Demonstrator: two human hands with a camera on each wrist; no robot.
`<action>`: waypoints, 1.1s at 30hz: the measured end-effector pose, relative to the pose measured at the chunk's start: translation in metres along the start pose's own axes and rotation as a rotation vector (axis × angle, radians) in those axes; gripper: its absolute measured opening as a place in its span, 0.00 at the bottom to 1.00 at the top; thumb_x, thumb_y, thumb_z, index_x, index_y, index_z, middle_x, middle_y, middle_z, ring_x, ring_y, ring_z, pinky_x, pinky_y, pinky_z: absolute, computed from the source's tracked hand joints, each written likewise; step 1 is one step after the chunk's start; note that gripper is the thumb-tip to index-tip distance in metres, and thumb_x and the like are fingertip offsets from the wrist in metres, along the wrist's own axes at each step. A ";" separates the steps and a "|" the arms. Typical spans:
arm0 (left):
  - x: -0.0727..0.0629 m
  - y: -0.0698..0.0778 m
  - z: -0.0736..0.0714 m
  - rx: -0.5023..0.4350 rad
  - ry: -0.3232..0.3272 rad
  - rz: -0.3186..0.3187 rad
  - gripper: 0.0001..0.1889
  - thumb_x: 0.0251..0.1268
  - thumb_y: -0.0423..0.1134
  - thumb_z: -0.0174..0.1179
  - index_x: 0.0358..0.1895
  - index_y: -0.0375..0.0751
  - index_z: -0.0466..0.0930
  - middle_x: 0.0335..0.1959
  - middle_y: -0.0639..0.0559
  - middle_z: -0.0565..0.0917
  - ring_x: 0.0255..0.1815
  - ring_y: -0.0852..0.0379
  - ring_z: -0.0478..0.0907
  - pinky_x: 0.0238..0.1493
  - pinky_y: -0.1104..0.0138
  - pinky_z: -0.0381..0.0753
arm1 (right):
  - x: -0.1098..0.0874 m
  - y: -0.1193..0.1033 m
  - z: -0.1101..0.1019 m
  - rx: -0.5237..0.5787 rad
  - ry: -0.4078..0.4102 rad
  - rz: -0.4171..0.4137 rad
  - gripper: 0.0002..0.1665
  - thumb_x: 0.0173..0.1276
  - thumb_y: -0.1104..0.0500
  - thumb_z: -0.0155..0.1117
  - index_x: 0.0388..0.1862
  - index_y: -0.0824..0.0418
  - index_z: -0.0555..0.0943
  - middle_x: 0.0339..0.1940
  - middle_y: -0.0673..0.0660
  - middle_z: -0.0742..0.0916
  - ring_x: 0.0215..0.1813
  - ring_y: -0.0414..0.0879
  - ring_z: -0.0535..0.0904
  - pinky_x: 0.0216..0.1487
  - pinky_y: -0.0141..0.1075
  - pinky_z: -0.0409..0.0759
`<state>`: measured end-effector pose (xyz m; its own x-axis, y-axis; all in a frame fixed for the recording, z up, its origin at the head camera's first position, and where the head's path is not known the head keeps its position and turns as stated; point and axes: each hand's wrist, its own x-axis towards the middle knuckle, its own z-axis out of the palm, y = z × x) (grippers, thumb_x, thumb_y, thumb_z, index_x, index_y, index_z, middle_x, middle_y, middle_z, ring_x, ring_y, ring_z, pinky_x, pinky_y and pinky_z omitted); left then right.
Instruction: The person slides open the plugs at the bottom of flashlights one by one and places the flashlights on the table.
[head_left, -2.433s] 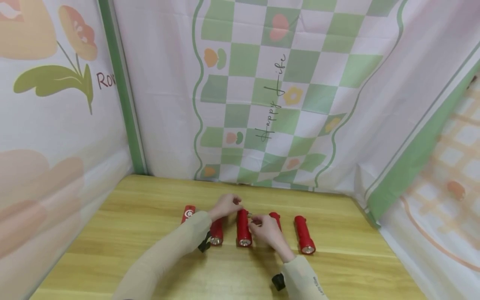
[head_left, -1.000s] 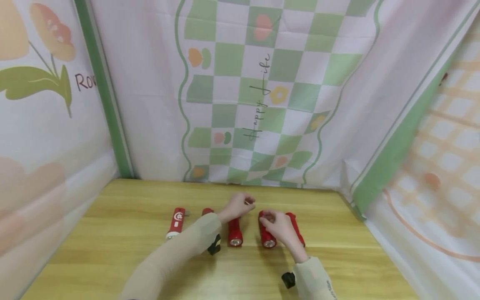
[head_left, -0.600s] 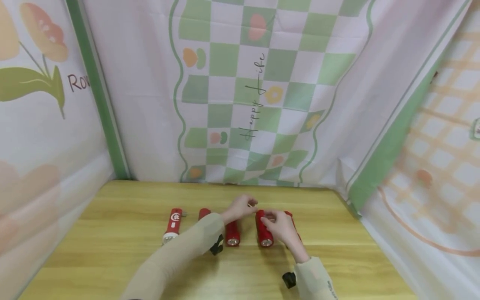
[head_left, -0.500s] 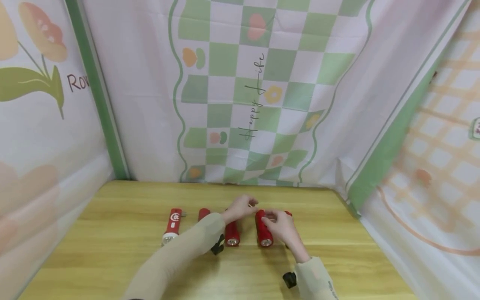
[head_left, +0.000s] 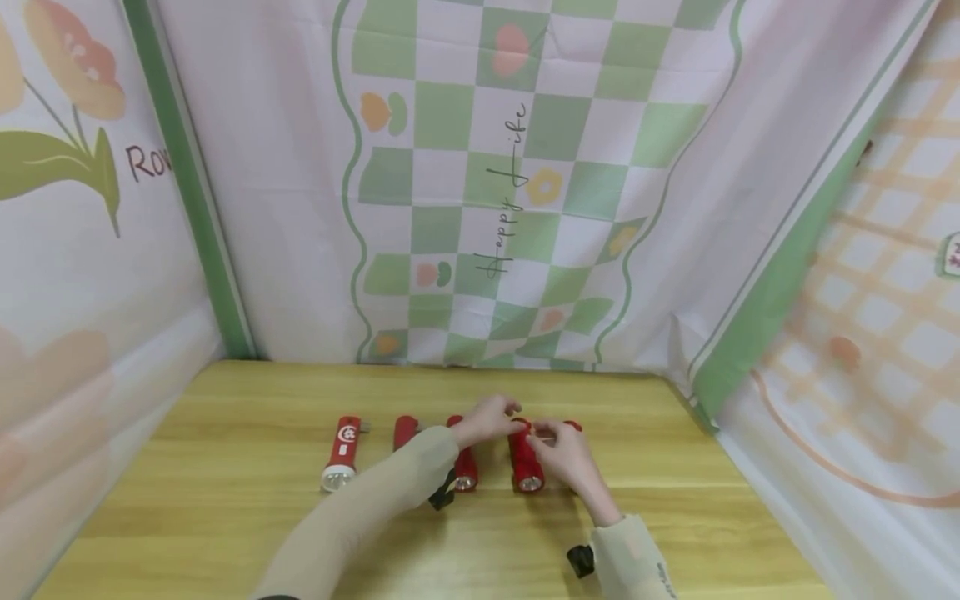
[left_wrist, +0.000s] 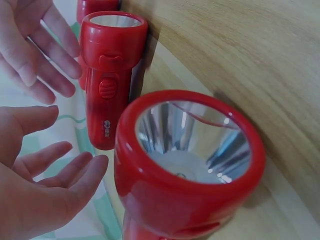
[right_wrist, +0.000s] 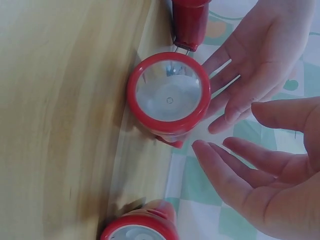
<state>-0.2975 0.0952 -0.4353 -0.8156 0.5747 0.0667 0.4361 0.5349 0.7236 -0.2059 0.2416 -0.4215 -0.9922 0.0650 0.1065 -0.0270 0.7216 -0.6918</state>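
A red flashlight [head_left: 528, 472], fourth in a row, lies on the table with its lamp end toward me. My left hand [head_left: 489, 419] is at its tail, fingers loosely bent and apart. On its right side, my right hand [head_left: 566, 452] has its fingertips close to the body. Both wrist views show the palms facing each other, with nothing gripped. The left wrist view shows this flashlight's slide switch [left_wrist: 107, 88]. A third red flashlight [head_left: 465, 475] lies to the left, partly under my left wrist; its metal plug prongs [right_wrist: 183, 49] stick out in the right wrist view.
A red flashlight with a white lamp rim [head_left: 343, 442] lies at far left, prongs out. Another red flashlight [head_left: 406, 428] is partly hidden by my left sleeve. At right, a red flashlight [head_left: 573, 425] is mostly behind my right hand. Patterned curtains [head_left: 442, 225] enclose the wooden table [head_left: 187, 500].
Both hands have moved rightward from the third flashlight to the fourth. In the last half second the left hand has come closer to the fourth one's tail. The head view has shifted slightly.
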 end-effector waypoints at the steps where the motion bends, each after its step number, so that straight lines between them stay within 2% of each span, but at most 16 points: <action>1: -0.001 0.001 0.000 0.006 0.000 0.005 0.21 0.64 0.37 0.64 0.57 0.29 0.79 0.55 0.36 0.84 0.58 0.42 0.81 0.60 0.56 0.82 | 0.000 0.000 0.000 0.000 -0.004 0.006 0.20 0.69 0.61 0.63 0.55 0.72 0.80 0.50 0.69 0.87 0.50 0.60 0.87 0.51 0.48 0.86; 7: 0.000 0.000 0.001 0.038 -0.006 0.016 0.23 0.62 0.36 0.64 0.59 0.27 0.77 0.57 0.34 0.83 0.59 0.41 0.81 0.62 0.55 0.81 | 0.000 0.001 0.000 -0.015 -0.039 0.027 0.22 0.70 0.59 0.62 0.57 0.73 0.79 0.53 0.71 0.86 0.51 0.61 0.86 0.51 0.48 0.86; 17: -0.001 -0.004 0.008 0.095 -0.045 -0.009 0.25 0.63 0.43 0.65 0.58 0.27 0.78 0.56 0.35 0.84 0.58 0.43 0.81 0.62 0.57 0.81 | -0.001 0.005 0.003 -0.041 -0.058 0.030 0.22 0.69 0.60 0.63 0.57 0.73 0.79 0.52 0.71 0.86 0.50 0.60 0.86 0.51 0.49 0.86; 20: 0.000 -0.004 0.010 0.099 -0.046 -0.008 0.24 0.63 0.43 0.66 0.57 0.28 0.79 0.54 0.36 0.85 0.55 0.45 0.82 0.57 0.61 0.82 | -0.001 0.006 0.005 -0.052 -0.046 0.021 0.22 0.68 0.60 0.64 0.55 0.74 0.80 0.52 0.72 0.86 0.50 0.61 0.87 0.52 0.50 0.85; 22: 0.001 -0.005 0.011 0.106 -0.045 -0.005 0.22 0.63 0.42 0.66 0.54 0.29 0.80 0.50 0.38 0.86 0.48 0.48 0.83 0.50 0.65 0.82 | -0.001 0.007 0.005 -0.061 -0.039 0.013 0.21 0.67 0.60 0.65 0.53 0.74 0.80 0.51 0.72 0.86 0.49 0.61 0.87 0.53 0.50 0.85; 27: 0.004 -0.006 0.013 0.104 -0.045 -0.027 0.18 0.62 0.41 0.66 0.50 0.31 0.81 0.41 0.41 0.86 0.35 0.56 0.78 0.35 0.71 0.75 | 0.001 0.009 0.006 -0.072 -0.039 0.016 0.21 0.67 0.60 0.65 0.52 0.75 0.80 0.50 0.72 0.87 0.49 0.61 0.87 0.52 0.50 0.85; 33: 0.006 -0.008 0.015 0.114 -0.045 -0.056 0.19 0.60 0.43 0.68 0.49 0.33 0.81 0.40 0.44 0.86 0.35 0.57 0.77 0.35 0.72 0.74 | 0.003 0.011 0.008 -0.066 -0.040 0.018 0.22 0.66 0.60 0.65 0.52 0.77 0.80 0.47 0.72 0.88 0.48 0.60 0.87 0.53 0.50 0.85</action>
<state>-0.2998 0.1040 -0.4509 -0.8232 0.5678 -0.0043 0.4327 0.6321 0.6428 -0.2102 0.2437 -0.4347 -0.9966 0.0518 0.0646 -0.0020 0.7646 -0.6445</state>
